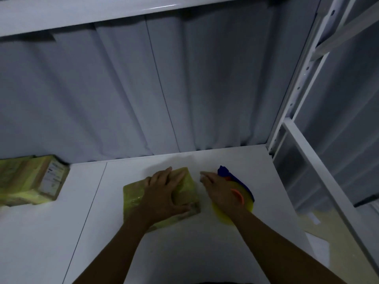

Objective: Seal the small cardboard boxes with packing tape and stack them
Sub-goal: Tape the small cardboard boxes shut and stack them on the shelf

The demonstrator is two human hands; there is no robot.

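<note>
Left hand [164, 191]: flat, fingers straight, pressing on top of small taped cardboard box [133, 193] directly beneath it. Right hand [219, 191]: fingers extended, resting on tape dispenser [247, 202], just right of box. Stack of taped boxes [30, 181]: well left of left hand, on white table [184, 253]

Small cardboard box [185, 186], closed and wrapped in glossy yellowish tape, lying flat beneath the left hand [164, 193]. Tape dispenser [245, 190], blue with yellow roll and orange part, partly under the right hand [219, 191], grip unclear. Taped boxes [30, 181], one showing a white label, well left of the left hand.
</note>
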